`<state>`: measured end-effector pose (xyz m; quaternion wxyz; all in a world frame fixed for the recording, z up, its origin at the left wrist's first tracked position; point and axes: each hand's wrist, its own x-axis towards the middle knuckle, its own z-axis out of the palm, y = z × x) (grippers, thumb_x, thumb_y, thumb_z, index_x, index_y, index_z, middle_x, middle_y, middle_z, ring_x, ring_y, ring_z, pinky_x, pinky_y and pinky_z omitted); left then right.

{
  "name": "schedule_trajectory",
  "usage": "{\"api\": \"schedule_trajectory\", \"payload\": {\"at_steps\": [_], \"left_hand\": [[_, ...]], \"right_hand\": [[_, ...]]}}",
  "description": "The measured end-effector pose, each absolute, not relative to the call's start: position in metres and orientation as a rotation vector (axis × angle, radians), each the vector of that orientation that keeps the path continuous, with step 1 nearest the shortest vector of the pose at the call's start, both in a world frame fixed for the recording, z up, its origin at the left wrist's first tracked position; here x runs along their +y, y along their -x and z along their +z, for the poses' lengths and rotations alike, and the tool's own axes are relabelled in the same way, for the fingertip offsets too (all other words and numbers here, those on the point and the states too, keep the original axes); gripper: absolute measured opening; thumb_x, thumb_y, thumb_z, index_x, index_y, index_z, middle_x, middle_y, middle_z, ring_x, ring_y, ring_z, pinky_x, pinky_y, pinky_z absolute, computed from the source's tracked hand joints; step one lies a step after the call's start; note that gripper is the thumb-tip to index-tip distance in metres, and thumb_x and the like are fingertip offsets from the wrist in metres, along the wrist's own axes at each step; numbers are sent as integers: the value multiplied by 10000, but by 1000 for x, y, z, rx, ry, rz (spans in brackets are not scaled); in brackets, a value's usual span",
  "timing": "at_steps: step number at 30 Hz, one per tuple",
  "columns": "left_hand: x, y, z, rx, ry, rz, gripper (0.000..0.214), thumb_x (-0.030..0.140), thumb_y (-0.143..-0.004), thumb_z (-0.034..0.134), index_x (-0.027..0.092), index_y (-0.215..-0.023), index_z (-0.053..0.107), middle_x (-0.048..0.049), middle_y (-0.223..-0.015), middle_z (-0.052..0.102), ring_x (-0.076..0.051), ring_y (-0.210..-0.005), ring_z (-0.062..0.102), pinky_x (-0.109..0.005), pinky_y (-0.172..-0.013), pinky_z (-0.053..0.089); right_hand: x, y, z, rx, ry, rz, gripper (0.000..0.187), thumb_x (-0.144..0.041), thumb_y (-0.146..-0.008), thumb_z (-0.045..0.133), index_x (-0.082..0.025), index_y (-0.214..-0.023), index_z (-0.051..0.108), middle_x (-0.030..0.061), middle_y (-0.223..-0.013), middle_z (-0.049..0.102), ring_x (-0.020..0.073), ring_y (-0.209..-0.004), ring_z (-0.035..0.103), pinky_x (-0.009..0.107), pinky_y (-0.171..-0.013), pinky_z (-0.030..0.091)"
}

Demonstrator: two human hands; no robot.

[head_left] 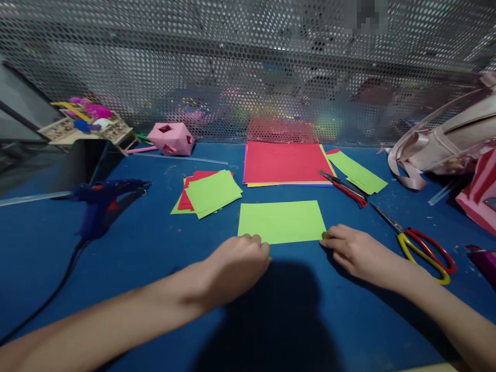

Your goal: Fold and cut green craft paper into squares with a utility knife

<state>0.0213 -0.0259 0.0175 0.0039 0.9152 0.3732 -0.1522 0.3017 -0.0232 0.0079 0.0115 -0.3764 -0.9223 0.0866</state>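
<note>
A light green paper sheet (281,221) lies flat on the blue table (155,258) in front of me. My left hand (234,261) is curled, with its fingertips pinching the sheet's near left corner. My right hand (356,250) is also curled, its fingertips on the near right corner. Both hands rest on the table at the sheet's front edge.
Red-and-yellow scissors (420,247) lie right of my right hand, with a red utility knife (344,187) behind them. A red paper stack (284,163), green and red squares (211,194), green strips (358,172), a pink paper cube (171,138), a blue glue gun (104,201) and a pink bag (445,142) ring the work area.
</note>
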Motion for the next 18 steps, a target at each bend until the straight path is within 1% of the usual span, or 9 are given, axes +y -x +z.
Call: {"api": "schedule_trajectory", "payload": {"at_steps": [3, 5, 7, 8, 9, 10, 12, 14, 18], "left_hand": [[-24, -18, 21, 1241, -2815, -473, 185, 168, -939, 483, 138, -871, 652, -90, -771, 676, -229, -672, 665, -301, -554, 495], [-27, -22, 16, 1274, -2903, -337, 187, 159, -935, 475, 146, -851, 642, -89, -787, 667, -243, -713, 662, -328, -586, 518], [-32, -30, 7, 1217, -3024, -88, 182, 164, -933, 472, 144, -861, 637, -94, -849, 669, -240, -793, 659, -349, -680, 544], [-36, -34, 0, 1138, -3077, 66, 172, 188, -934, 479, 129, -917, 641, -104, -908, 675, -238, -856, 658, -354, -755, 546], [-39, -37, -7, 1036, -3120, 190, 205, 212, -934, 488, 105, -1036, 630, -125, -1022, 677, -246, -974, 646, -361, -857, 532], [-42, -39, -13, 964, -3144, 289, 249, 222, -929, 495, 86, -1103, 610, -138, -1090, 671, -242, -1029, 634, -353, -917, 511], [-48, -41, -25, 916, -3214, 358, 271, 226, -940, 475, 60, -1115, 599, -161, -1104, 676, -254, -1080, 622, -367, -980, 471], [-52, -40, -31, 942, -3286, 327, 258, 248, -956, 460, 62, -1039, 618, -173, -1040, 697, -272, -1068, 632, -392, -986, 456], [-57, -35, -25, 1095, -3308, 113, 283, 344, -936, 533, 80, -899, 627, -193, -938, 709, -304, -975, 664, -418, -891, 488]], "right_hand": [[-23, -297, 4, -2803, 1207, 191, 268, -120, -911, 437, -153, -962, 698, 104, -886, 671, 227, -811, 619, 381, -723, 524], [-26, -285, -6, -2679, 1199, 87, 272, -150, -925, 430, -131, -1032, 680, 134, -940, 688, 258, -876, 627, 439, -776, 524], [-31, -270, -19, -2620, 1074, 135, 356, -153, -926, 425, -102, -1238, 587, 174, -1185, 658, 278, -1106, 593, 474, -939, 490], [-34, -262, -25, -2634, 988, 219, 417, -164, -911, 449, -92, -1314, 525, 179, -1290, 614, 276, -1215, 548, 472, -1013, 459], [-37, -255, -30, -2646, 951, 301, 471, -175, -887, 483, -99, -1352, 489, 169, -1350, 583, 268, -1276, 513, 460, -1056, 438], [-40, -250, -34, -2665, 938, 348, 512, -184, -869, 500, -98, -1372, 465, 173, -1393, 551, 271, -1321, 480, 462, -1083, 421], [-45, -245, -38, -2686, 954, 364, 527, -193, -855, 504, -86, -1370, 466, 187, -1397, 550, 280, -1332, 478, 464, -1084, 432], [-49, -247, -36, -2694, 981, 265, 495, -196, -868, 486, -59, -1344, 489, 205, -1340, 594, 301, -1286, 529, 470, -1043, 477], [-54, -261, -27, -2685, 1068, -106, 401, -210, -921, 452, -5, -1246, 565, 235, -1169, 686, 344, -1105, 655, 462, -892, 572]]}}
